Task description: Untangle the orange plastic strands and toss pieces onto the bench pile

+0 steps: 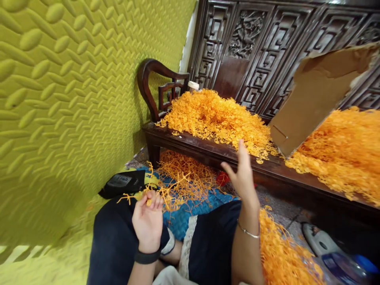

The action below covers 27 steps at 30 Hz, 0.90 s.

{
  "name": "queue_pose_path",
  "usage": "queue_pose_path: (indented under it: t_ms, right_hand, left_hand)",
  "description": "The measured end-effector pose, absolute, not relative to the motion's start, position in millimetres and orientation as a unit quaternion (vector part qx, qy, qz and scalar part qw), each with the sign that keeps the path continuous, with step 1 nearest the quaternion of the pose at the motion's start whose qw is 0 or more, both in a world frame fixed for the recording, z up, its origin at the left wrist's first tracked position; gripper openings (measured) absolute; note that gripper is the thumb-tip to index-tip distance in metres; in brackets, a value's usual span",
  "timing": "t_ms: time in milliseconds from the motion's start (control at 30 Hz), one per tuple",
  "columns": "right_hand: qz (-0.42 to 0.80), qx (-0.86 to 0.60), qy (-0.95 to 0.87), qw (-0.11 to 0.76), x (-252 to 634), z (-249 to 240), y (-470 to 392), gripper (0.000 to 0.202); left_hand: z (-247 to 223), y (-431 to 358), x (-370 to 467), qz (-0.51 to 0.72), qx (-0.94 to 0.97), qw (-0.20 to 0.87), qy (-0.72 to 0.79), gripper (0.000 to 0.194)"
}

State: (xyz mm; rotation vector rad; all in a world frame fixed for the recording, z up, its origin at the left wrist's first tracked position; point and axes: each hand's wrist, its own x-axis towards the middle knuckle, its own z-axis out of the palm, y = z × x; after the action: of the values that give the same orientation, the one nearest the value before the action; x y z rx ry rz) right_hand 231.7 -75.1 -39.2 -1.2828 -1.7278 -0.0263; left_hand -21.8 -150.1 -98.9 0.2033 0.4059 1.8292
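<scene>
My left hand [148,213], with a black band at the wrist, is closed above my lap, and its curled fingers hold a yellow-orange branched plastic piece [127,196]. To the right, my right hand [242,174] is raised in front of the bench, its fingers apart and nothing in them. Beyond its fingertips lies a heap of small orange plastic pieces [219,114] on the dark wooden bench [190,144]. Below the bench, a tangle of thin orange branched sprues [190,178] spreads over a blue sheet [187,209].
A cardboard sheet [320,95] stands on the bench between the left heap and another orange heap [344,146]. More orange pieces [285,249] lie on the floor at right, near a slipper [322,239] and a plastic bottle [347,267]. A black package [121,184] lies by the yellow wall [74,99].
</scene>
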Motion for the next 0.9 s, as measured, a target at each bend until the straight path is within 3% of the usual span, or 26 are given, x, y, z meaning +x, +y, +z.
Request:
queue_pose_path:
  t_ms: [100,233,333,400,467,633,700,900]
  right_hand:
    - [0.091,-0.533,-0.707,0.456,230,-42,-75,0.075]
    - [0.273,-0.472,-0.711,0.444,221,-35,-86,0.039]
    - [0.390,-0.407,-0.768,0.304,197,-38,-84,0.032]
    - [0.420,-0.374,-0.799,0.210,174,-48,-80,0.041]
    - [0.430,-0.341,-0.818,0.173,151,-62,-74,0.049]
    - [0.445,-0.280,-0.837,0.154,123,-87,-67,0.023]
    - [0.446,-0.291,-0.831,0.159,128,-88,-65,0.023]
    - [0.386,-0.370,-0.793,0.293,165,-66,-61,0.026]
  left_hand:
    - [-98,-151,-25,0.799,0.092,0.568,0.174,0.011]
    - [-97,-151,-26,0.805,0.110,0.554,0.179,0.011]
    - [-97,-151,-22,0.796,0.108,0.568,0.177,0.012]
    - [-97,-151,-20,0.794,0.107,0.574,0.169,0.012]
    - [-98,-151,-18,0.793,0.109,0.577,0.165,0.013]
    - [-98,-151,-22,0.799,0.116,0.568,0.162,0.012]
    - [-97,-151,-25,0.804,0.117,0.561,0.160,0.013]
    - [-96,-151,-34,0.814,0.118,0.544,0.166,0.013]
